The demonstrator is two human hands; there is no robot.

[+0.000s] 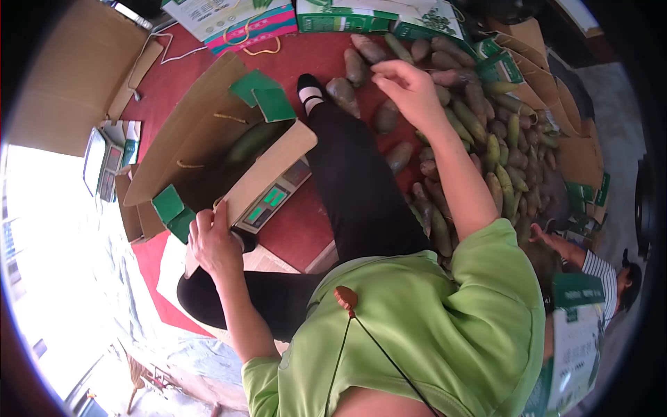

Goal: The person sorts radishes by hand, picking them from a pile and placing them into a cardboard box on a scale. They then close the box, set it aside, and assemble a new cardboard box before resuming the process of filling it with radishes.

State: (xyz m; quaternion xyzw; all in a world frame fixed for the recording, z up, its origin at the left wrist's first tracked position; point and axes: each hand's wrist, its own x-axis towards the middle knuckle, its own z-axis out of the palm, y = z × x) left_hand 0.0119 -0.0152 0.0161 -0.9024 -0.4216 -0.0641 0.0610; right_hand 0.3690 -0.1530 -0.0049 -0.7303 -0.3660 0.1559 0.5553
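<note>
My left hand (214,244) is closed on the near rim of an open cardboard box (274,167), whose green corner flaps stand up. Inside the box, in shadow, lies a long green vegetable (253,142). The box sits on a digital scale (267,206) with a lit green display. My right hand (410,87) hovers over the edge of a heap of long green and brownish-purple vegetables (472,118). Its fingers are apart from the thumb, and nothing shows between them. Close by it lie a few loose brownish pieces (342,96).
Printed cartons (340,19) line the far edge of the red floor covering (295,243). A second scale (104,163) stands at the left. Torn cardboard (580,156) borders the heap. Another person in a striped top (599,278) reaches toward the heap from the right, near a green-white carton (577,347).
</note>
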